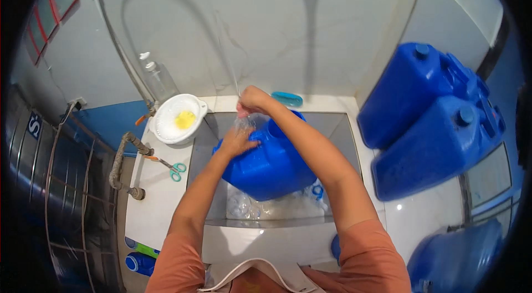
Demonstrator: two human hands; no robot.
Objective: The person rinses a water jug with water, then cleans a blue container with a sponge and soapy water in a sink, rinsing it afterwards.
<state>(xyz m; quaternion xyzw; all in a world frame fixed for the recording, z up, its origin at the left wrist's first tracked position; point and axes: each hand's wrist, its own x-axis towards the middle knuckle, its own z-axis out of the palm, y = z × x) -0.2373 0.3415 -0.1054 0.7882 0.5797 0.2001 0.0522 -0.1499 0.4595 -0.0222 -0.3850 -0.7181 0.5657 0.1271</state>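
A blue plastic jerrycan (269, 174) lies tilted in the grey sink (339, 138), over foamy water. My left hand (237, 139) rests on its upper left part, thumb stretched along the plastic and the other fingers partly hidden. Above it, at the back of the sink, my right hand (255, 99) is closed round the end of a thin hose (235, 74) that comes down along the wall. Water runs from there over my left hand. Low in the foam, near my right forearm, is a small blue ring-shaped piece (317, 190).
Two capped blue jerrycans (424, 146) stand on the right counter. At the left are a white basin (176, 129) with suds and a yellow sponge (185, 120), green-handled scissors (176, 171), a clear bottle (159, 79) and metal pipes (119, 165). A teal brush (287, 98) lies behind the sink.
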